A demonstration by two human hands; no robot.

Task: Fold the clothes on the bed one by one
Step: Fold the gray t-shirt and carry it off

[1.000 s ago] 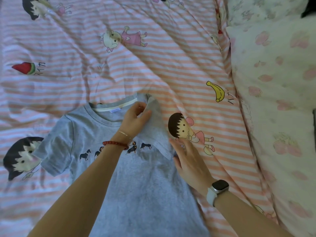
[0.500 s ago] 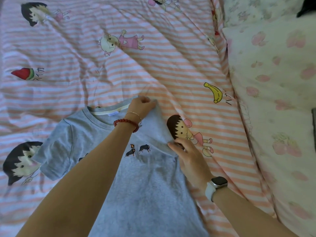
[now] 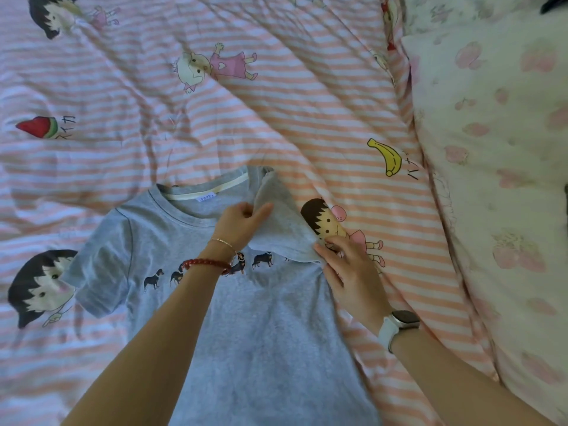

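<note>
Pinched sleeve, grey T-shirt, fold in progress.
Left hand [image 3: 242, 221] grips the turned-in right sleeve [image 3: 281, 222] between thumb and fingers; right hand [image 3: 350, 272] lies open, fingertips pressing the fold edge at the shirt's side. Grey T-shirt [image 3: 261, 333] lies face up on the striped bedsheet [image 3: 276, 118], other sleeve still spread. Fabric likely light, soft, limp; best taken at seams and hems.
</note>
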